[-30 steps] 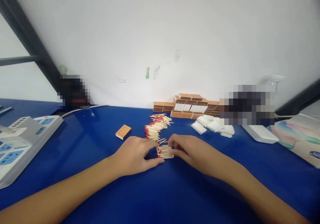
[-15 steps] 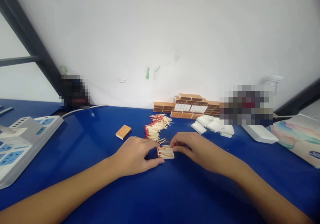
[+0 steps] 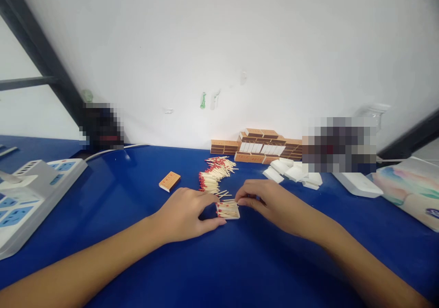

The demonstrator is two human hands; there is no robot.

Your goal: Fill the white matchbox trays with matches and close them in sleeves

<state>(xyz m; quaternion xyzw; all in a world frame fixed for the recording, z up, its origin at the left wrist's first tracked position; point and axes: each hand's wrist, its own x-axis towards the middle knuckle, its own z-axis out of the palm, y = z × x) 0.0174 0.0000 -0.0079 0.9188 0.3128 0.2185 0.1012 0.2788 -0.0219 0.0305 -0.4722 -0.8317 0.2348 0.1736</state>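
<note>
A small white matchbox tray (image 3: pixel 233 217), partly filled with red-tipped matches, lies on the blue tabletop between my hands. My left hand (image 3: pixel 183 214) is closed around the tray's left end, thumb at the near side and fingers at the far side. At the tray's far right corner, the fingertips of my right hand (image 3: pixel 257 198) are pinched on the end of a matchstick; the grip itself is partly hidden. Just beyond the tray spreads a pile of loose matches (image 3: pixel 214 175), heads mostly to the left. An orange matchbox (image 3: pixel 169 181) rests left of the pile.
Stacked matchboxes (image 3: pixel 257 148) stand against the wall. In front of them lie several white trays (image 3: pixel 291 170). A large power strip (image 3: pixel 41 193) sits at the left, its cable running along the wall. A pastel-patterned packet (image 3: pixel 408 184) is at the right.
My right hand has shifted very slightly at the tray's far right corner. My left hand keeps its place on the tray.
</note>
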